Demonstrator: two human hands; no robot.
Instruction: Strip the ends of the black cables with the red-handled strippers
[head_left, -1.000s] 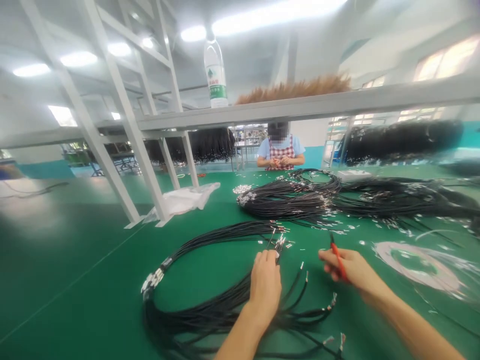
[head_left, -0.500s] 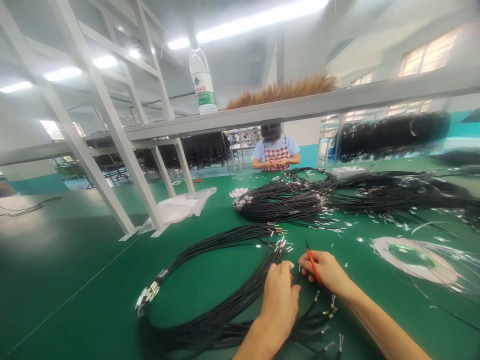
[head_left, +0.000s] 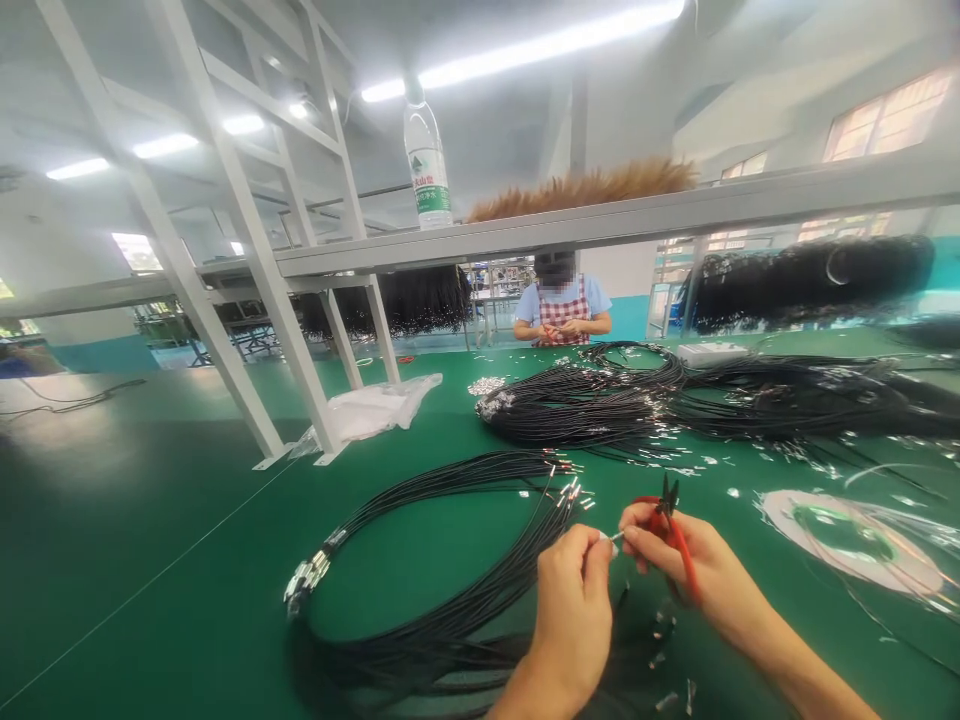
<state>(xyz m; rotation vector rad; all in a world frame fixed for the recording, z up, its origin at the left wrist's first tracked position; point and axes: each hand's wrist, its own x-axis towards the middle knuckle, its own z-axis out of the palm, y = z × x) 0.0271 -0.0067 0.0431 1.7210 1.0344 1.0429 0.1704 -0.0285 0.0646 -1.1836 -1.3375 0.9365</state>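
Black cables [head_left: 420, 640] lie in an open loop on the green table [head_left: 165, 540], left of and partly behind the hands. At the loop's left bend sits a cluster of silvery connectors [head_left: 307, 577]; the stripped ends [head_left: 571, 492] lie above the left hand. The left hand [head_left: 574, 605] rises from the lower edge, back of the hand outward, its grip closed, thumb and forefinger pinched on a small pale piece [head_left: 617, 537]. The right hand [head_left: 701, 555] enters from the lower right, thumb and forefinger brought to the same piece; its grip also holds red-handled cutters [head_left: 684, 555] across the palm, blades upward and slightly parted.

Compared with half a second earlier, the loop lies as before, while the two hands, then separated by a gap, have drawn together at the fingertips. The cutters, previously seen nearly edge-on as a slim red bar, have turned to show both handles.

The loop's lower left is blurred, and some cables pass out of sight behind the left wrist. The pale piece is largely covered by fingers, so its form cannot be told. Loose cable ends [head_left: 660, 630] beneath the right hand are smeared and dim. Both forearms are cut off by the frame.
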